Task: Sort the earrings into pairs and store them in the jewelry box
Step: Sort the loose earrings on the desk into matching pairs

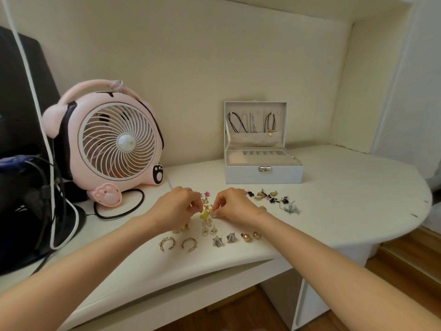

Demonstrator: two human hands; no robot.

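A small gold earring with a yellow heart-shaped drop (205,214) is pinched at its right edge between the thumb and forefinger of the right hand (235,206), just above the white desk top (334,201). The left hand (176,207) is held just left of it with fingers curled and tips drawn together; whether anything is gripped there cannot be told.

Just near of the hands, a pair of small flower-shaped studs (209,232) is laid side by side. A pair of pale rounded earrings (181,229) is partly hidden under the left wrist. Along the near edge a row is set out from left to right: two gold open-hoop earrings (177,244), two silver star-shaped studs (224,239) and two gold ball earrings (251,236).

Just beyond the hands, pink star studs (207,194) are seen. To the right a loose cluster of black and gold earrings (269,198) is spread, with a grey bow-shaped earring (292,209) at its right end.

Farther back on the desk, a white jewelry box (263,175) is stood open, its lid upright and hung with necklaces (250,123); pale compartments are shown in its tray. At far left a pink paw-print desk fan (117,139) is placed, with a black cable (119,212) looped near its base.
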